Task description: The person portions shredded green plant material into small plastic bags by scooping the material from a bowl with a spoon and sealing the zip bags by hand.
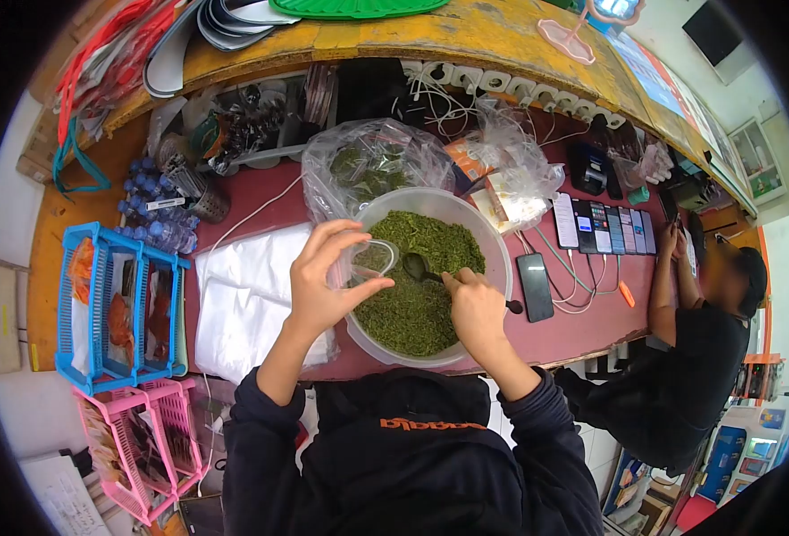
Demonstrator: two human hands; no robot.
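Note:
A large translucent plastic tub (499,263) of chopped dried green leaves (412,317) stands at the table's front edge. Over its left rim, my left hand (318,277) grips a small clear plastic cup (373,257) between thumb and fingers, tilted with its rim toward the tub's middle. How much is in the cup, I cannot tell. My right hand (482,313) is closed around the handle of a black spoon (415,265). The spoon's bowl is at the leaves, close to the cup but apart from it. Behind the tub lies a clear bag (368,165) with more green leaves.
White plastic bags (247,313) lie left of the tub, beside a blue basket (100,313) and water bottles (158,210). Several phones (604,228) and cables lie to the right; one black phone (535,286) is nearest the tub. A person (698,348) sits at the right.

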